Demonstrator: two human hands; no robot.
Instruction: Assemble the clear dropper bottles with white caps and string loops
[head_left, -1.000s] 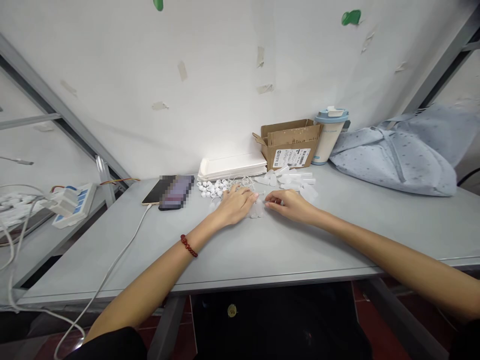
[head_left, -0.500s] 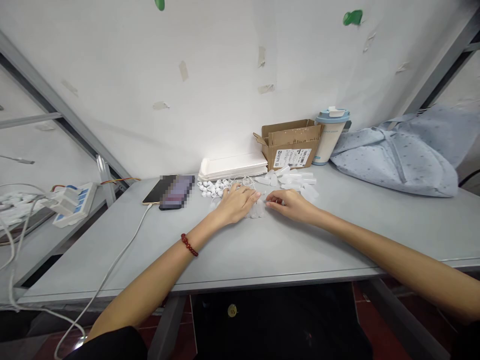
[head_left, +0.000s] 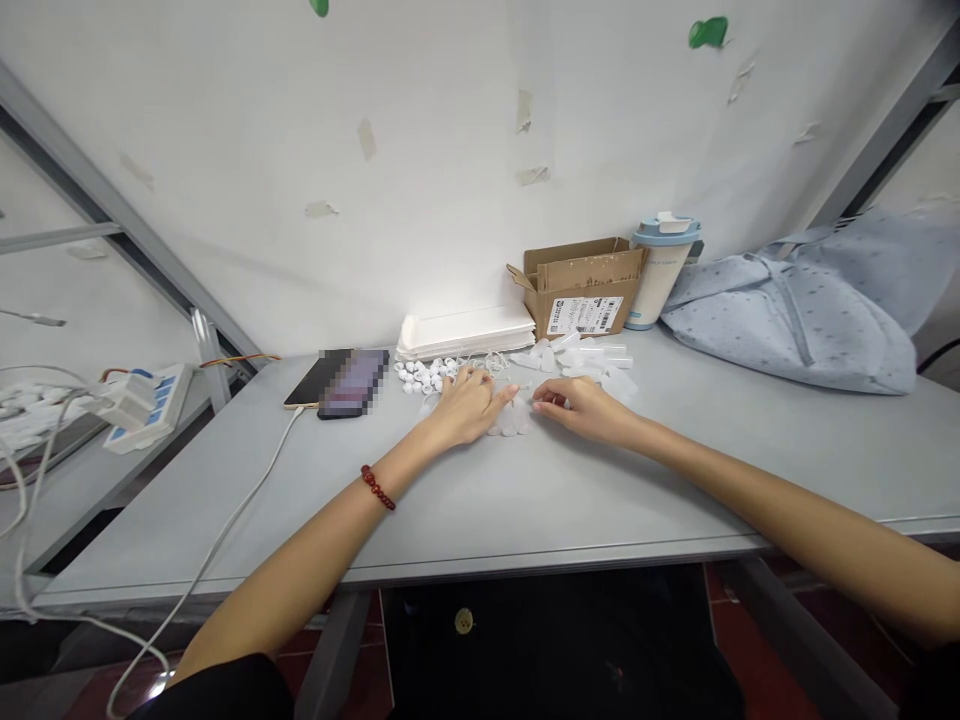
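Note:
Near the middle of the table, my left hand (head_left: 463, 408) lies palm down over a cluster of thin white cords (head_left: 491, 362) and translucent plastic pieces (head_left: 510, 418). Its thumb stretches away from the bent fingers, whose tips are partly hidden. To its right, my right hand (head_left: 579, 407) has curled fingers brought close to the thumb; whatever lies between them is too small to make out. A pile of clear plastic tubes (head_left: 600, 357) lies just behind the right hand. Several small white caps (head_left: 424, 375) are scattered behind and left of the left hand.
A stack of white trays or envelopes (head_left: 469, 330) stands against the wall beside an open cardboard box (head_left: 581, 290). Right of it are a lidded cup (head_left: 660, 275) and a pale blue bag (head_left: 787, 315). Two phones (head_left: 349, 382), one with a charging cable (head_left: 251, 500), lie at left.
My left hand's fingers have bent more and its thumb has spread apart from them. My right hand has stayed almost still.

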